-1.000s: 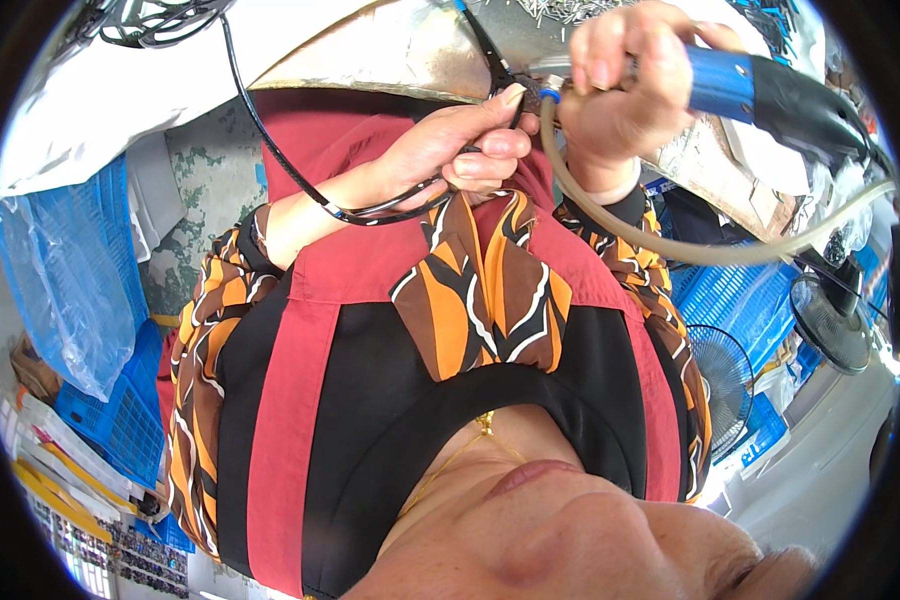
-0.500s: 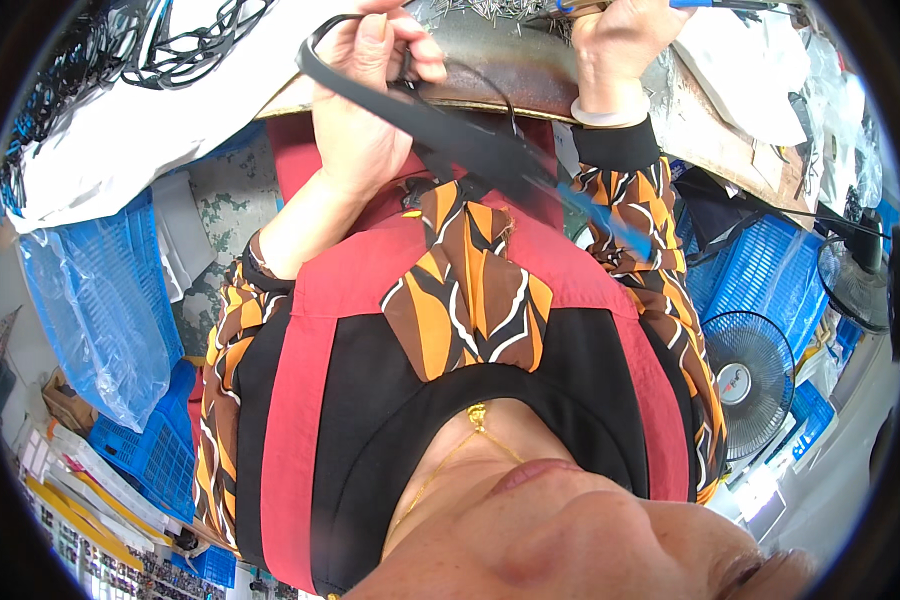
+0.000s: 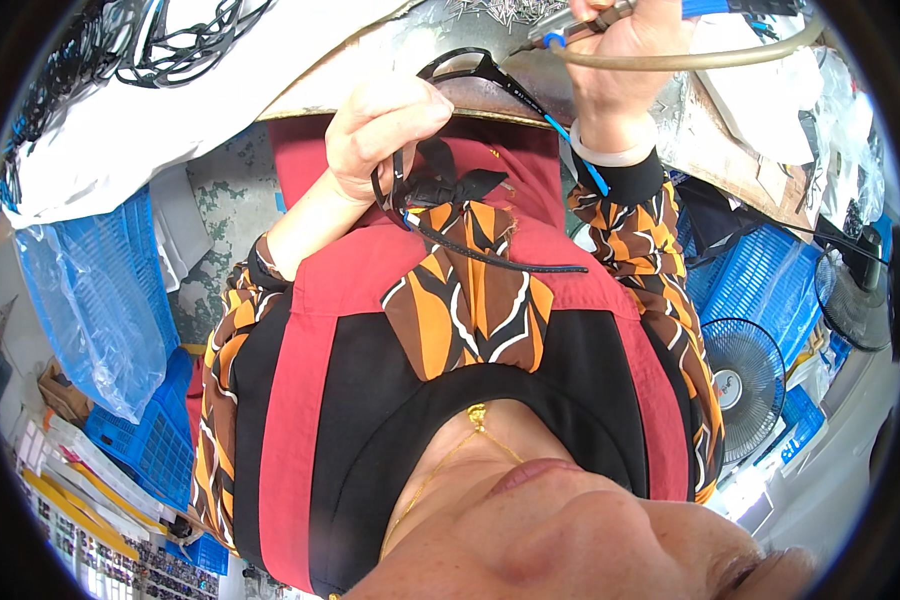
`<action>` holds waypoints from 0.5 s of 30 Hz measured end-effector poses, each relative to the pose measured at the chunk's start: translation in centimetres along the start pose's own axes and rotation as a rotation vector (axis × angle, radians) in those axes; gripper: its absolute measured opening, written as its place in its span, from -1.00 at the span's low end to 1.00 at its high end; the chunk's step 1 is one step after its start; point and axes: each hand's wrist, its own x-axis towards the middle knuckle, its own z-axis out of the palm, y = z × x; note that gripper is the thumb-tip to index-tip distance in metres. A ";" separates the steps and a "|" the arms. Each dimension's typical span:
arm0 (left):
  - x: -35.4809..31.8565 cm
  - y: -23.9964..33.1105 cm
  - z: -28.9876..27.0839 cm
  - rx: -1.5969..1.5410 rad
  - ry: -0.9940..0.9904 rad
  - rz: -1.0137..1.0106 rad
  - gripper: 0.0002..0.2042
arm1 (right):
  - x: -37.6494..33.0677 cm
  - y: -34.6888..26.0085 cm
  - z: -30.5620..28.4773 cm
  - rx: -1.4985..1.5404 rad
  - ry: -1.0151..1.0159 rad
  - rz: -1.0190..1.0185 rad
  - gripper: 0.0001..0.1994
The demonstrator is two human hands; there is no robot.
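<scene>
My left hand point(image 3: 385, 135) is closed round a black eyeglass frame point(image 3: 510, 82), in front of my chest at the table's edge. One temple with a blue end slants down toward my right wrist; the other, all dark, curves out below my hand. The frame's middle is hidden by my fingers. In my right hand point(image 3: 625, 85) is a power screwdriver point(image 3: 570, 25) with a blue collar and a beige hose, its thin tip pointing left above the work surface. A heap of small screws point(image 3: 505, 10) lies just beyond that tip.
A white sheet point(image 3: 170, 140) carrying several black frames point(image 3: 185, 40) covers the left of the bench. Blue crates point(image 3: 155, 430) with clear plastic stand at both sides. Fans point(image 3: 745, 385) are at the right. White bags point(image 3: 755, 110) lie on the bench's right.
The eyeglass frame has been turned, with both temples now spread apart. My left hand has lowered slightly and curled. My right hand has brought the screwdriver and its hose farther into view.
</scene>
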 end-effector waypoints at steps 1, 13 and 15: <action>0.0 0.0 0.0 0.005 -0.003 0.003 -0.67 | -0.3 0.0 0.5 0.245 0.017 0.148 -0.87; 0.6 0.5 0.0 0.074 0.004 -0.001 -0.71 | -0.9 0.1 0.9 0.008 -0.172 -0.068 -0.75; 0.7 0.6 0.0 0.096 -0.001 0.017 -0.71 | -1.0 0.1 0.8 0.002 -0.172 -0.043 -0.75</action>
